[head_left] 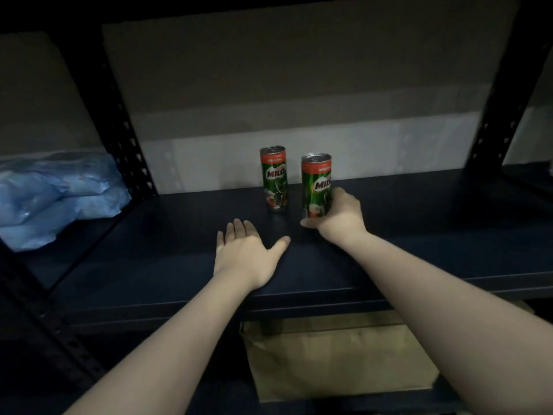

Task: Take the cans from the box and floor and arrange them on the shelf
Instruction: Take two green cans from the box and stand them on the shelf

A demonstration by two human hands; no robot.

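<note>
Trouble lay close: right hand [338, 215] clamped its fingers [327, 202] round a slim green-and-red Milo can [315, 182] on the dark metal shelf [419, 223]; left hand [245, 250] lay flat, fingers apart. A matching can [273, 178] stood near at ten o'clock; a careless slide could topple it.

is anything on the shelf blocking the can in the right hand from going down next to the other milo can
Nothing visible does. The right hand grips an upright Milo can low over the dark shelf; bare shelf separates it from the standing Milo can. The left hand lies flat, nearer the front edge.
</note>
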